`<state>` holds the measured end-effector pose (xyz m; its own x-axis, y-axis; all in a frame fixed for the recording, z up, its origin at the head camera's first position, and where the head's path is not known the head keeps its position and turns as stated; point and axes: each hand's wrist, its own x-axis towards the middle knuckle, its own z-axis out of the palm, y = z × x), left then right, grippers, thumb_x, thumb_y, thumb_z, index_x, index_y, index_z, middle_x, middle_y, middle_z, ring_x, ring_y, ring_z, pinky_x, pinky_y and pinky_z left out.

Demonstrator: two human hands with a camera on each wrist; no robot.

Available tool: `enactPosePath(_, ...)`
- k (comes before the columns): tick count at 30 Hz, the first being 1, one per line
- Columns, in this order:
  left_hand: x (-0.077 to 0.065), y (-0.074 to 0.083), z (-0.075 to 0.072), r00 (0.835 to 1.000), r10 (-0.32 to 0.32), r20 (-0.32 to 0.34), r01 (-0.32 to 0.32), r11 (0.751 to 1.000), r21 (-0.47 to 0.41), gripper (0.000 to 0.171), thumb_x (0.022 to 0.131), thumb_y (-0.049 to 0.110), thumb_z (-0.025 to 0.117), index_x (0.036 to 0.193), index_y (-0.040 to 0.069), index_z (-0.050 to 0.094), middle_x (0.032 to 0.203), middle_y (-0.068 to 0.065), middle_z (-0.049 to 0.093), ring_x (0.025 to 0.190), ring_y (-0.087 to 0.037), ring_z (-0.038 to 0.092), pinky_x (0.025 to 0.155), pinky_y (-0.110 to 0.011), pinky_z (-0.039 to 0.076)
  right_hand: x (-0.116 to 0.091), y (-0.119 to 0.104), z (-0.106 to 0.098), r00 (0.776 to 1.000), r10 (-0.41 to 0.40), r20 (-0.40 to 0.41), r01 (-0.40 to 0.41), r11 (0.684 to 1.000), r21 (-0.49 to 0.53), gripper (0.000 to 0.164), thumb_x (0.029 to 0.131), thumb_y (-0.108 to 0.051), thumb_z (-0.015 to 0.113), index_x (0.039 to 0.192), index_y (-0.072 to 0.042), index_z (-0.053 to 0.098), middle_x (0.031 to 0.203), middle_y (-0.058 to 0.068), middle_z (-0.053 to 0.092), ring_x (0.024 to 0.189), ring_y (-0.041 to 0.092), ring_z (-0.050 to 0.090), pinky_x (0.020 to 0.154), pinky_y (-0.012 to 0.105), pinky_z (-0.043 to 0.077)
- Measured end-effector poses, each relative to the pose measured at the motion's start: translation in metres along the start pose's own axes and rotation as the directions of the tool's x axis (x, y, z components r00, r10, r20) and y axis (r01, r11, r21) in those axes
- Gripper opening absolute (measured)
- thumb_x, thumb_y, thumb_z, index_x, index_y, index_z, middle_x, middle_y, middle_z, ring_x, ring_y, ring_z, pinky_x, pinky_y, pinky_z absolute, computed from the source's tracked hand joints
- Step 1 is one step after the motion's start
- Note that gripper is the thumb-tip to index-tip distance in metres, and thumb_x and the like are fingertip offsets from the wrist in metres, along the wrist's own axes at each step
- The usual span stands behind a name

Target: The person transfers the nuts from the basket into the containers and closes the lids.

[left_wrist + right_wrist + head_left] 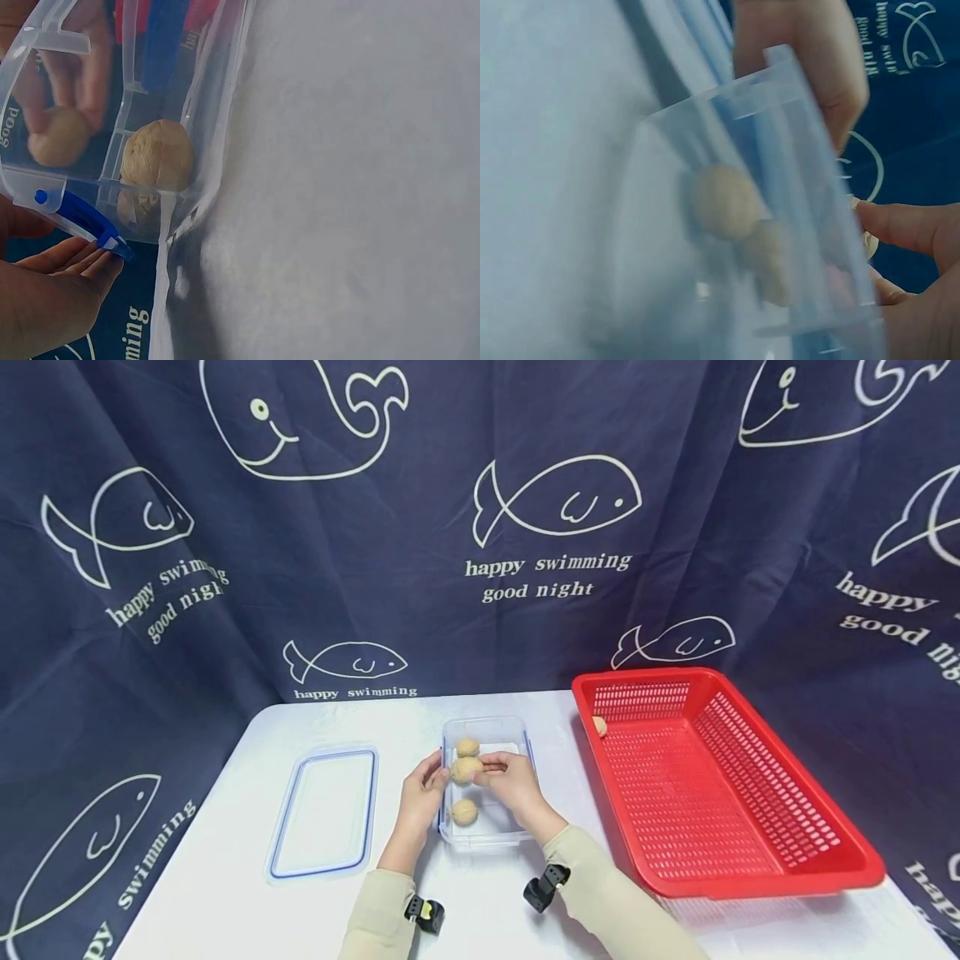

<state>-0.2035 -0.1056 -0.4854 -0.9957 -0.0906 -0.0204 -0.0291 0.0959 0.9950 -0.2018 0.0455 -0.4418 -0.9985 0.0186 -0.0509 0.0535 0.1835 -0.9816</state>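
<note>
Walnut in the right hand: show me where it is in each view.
Head: walnut below centre, pinched by the right hand.
Left wrist: walnut at left, seen through the clear container.
Right wrist: walnut right of centre, mostly hidden.
Shared landmark: the clear container.

It seemed a curtained recording corner — a white table (pixel 225 835) lay beneath the fingers (pixel 495 760), dark fish-print curtains (pixel 450 631) hung beyond and beside them, and small cameras (pixel 546 888) sat behind on the sleeves (pixel 600 885).
</note>
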Motion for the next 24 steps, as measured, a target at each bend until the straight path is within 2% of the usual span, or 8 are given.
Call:
enactPosePath(10,0.000,0.003,0.000,1.000,-0.015,0.001,0.015,1.000,-0.001,0.043,0.098,0.008,0.052,0.140,-0.001,0.045,0.140,-0.023,0.048,0.130,-0.034,0.046,0.111,-0.040,0.038,0.007,0.023,0.006,0.997,0.068,0.025,-0.066,0.996,-0.064,0.031,0.074,-0.001,0.079,0.101,0.009,0.067,0.089,0.015,0.071,0.078,0.017,0.066,0.069,0.025,0.057)
enactPosePath(15,0.000,0.001,0.002,1.000,-0.008,0.002,0.008,1.000,0.001,0.043,0.098,0.007,0.051,0.139,-0.003,0.045,0.139,-0.024,0.048,0.129,-0.035,0.047,0.110,-0.040,0.039,0.009,0.027,0.007,0.995,0.096,0.035,-0.090,0.985,-0.149,0.030,0.074,-0.005,0.080,0.099,0.005,0.068,0.084,0.009,0.070,0.073,0.013,0.062,0.065,0.023,0.054)
enactPosePath(24,0.001,0.000,0.001,1.000,0.003,-0.010,-0.002,1.000,0.008,0.043,0.098,0.008,0.052,0.139,-0.003,0.045,0.139,-0.024,0.049,0.128,-0.035,0.048,0.110,-0.040,0.040,0.011,0.027,0.010,0.995,0.086,0.047,-0.072,0.969,-0.238,0.028,0.074,-0.005,0.080,0.097,0.006,0.068,0.081,0.010,0.069,0.069,0.013,0.061,0.062,0.023,0.051)
